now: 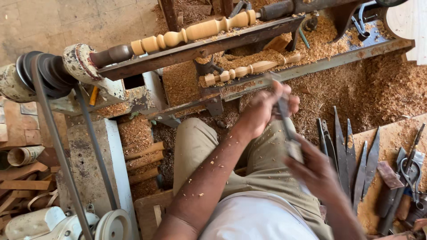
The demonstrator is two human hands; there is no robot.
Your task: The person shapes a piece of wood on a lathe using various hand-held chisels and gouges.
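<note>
My left hand (267,109) is closed around the upper part of a long metal tool (284,120), which is blurred. My right hand (316,171) grips the lower end of the same tool, just above my lap. Both hands are over my khaki trousers, in front of the lathe bed (195,46). A pale turned wooden spindle (195,31) is mounted on the lathe. A second, thinner turned spindle (251,69) lies in the sawdust below it, just beyond my left hand.
Several long metal chisels (351,155) lie on a board at the right, with pliers and smaller tools (411,173) beside them. A drive belt and pulley (44,73) stand at the left. Square wooden blanks (142,160) are stacked by my left knee. Sawdust covers the floor.
</note>
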